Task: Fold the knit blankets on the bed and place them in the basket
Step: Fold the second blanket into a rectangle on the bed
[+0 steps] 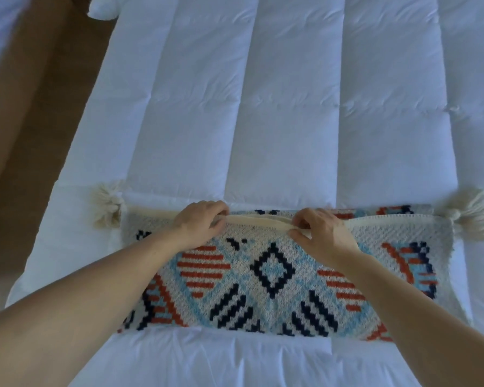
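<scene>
A knit blanket (274,277) with a cream, light blue, navy and rust geometric pattern lies folded into a long band across the white bed (291,107). Cream tassels hang at its left end (106,205) and right end (470,213). My left hand (199,223) pinches the cream top edge of the blanket left of centre. My right hand (322,233) pinches the same edge right of centre. Both hands hold the edge slightly raised. No basket is in view.
The bed is covered by a quilted white duvet. A brown floor (34,113) runs along the bed's left side. A white pillow corner (104,9) shows at the top left.
</scene>
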Demonstrator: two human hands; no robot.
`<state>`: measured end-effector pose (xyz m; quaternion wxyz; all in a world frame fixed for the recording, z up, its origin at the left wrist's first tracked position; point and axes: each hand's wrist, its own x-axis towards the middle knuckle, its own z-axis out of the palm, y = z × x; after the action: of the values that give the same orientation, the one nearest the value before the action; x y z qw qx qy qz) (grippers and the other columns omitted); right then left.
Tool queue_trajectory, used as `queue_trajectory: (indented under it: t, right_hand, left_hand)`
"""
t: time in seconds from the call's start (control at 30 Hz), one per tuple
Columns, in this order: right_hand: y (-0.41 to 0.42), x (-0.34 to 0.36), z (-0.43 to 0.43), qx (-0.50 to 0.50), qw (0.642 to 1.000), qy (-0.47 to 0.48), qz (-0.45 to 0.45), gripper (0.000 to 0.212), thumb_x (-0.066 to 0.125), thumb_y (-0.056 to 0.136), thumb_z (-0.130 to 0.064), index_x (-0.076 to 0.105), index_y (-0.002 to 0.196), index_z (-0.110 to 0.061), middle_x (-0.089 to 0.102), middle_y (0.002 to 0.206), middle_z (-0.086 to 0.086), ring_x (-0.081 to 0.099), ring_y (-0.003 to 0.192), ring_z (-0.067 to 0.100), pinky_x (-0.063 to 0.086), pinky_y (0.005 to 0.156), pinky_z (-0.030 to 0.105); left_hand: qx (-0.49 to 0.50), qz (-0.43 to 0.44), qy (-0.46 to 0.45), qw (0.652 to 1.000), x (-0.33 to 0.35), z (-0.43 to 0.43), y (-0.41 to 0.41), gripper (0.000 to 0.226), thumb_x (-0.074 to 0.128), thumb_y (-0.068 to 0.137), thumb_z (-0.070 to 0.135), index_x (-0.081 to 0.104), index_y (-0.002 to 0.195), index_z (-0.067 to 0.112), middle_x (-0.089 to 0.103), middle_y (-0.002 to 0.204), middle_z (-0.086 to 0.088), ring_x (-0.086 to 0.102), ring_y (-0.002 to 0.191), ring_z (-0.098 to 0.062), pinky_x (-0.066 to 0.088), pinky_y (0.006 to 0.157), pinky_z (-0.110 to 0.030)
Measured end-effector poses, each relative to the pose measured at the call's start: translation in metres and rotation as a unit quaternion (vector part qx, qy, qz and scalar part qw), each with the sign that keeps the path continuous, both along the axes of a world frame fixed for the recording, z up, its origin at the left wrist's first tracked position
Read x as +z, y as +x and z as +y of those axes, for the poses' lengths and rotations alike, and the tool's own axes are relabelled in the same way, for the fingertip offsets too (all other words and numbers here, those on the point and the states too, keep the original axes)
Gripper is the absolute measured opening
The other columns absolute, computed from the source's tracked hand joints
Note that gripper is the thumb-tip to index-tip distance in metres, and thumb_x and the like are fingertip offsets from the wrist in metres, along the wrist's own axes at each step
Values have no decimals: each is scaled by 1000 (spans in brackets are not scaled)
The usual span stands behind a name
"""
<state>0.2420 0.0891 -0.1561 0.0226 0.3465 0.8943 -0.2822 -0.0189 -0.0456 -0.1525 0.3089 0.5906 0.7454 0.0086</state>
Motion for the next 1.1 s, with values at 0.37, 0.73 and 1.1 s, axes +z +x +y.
queue_trajectory:
  t: [0.37, 0.73, 1.1]
  right_hand:
    - [-3, -16, 25, 22, 996, 15, -83, 33, 53, 94, -46, 68, 107, -19, 56, 117, -7, 60, 79, 11, 52, 66, 23]
    - [-2, -13, 28, 62, 989, 21, -134, 27, 49, 97, -46, 59, 104, -22, 57, 89, -11, 56, 66, 6, 52, 59, 21]
    - [-7, -23, 38, 93, 991, 30, -88, 18, 49, 99, -35, 55, 98, -18, 55, 90, -5, 52, 79, 12, 51, 79, 30]
  left_hand:
    - [-12, -33, -159, 987, -2, 19, -7, 47, 35, 101, 44, 57, 77, 10, 52, 78, -7, 48, 64, -19, 45, 65, -38]
    - [24, -62, -101, 993, -10, 14, -10, 37, 46, 100, 36, 68, 96, 7, 60, 90, -8, 62, 78, -29, 50, 72, -38]
    - [65, -67, -25, 995, -22, 2, -15, 33, 51, 99, 31, 62, 127, 18, 59, 102, 8, 58, 81, -7, 38, 67, -12]
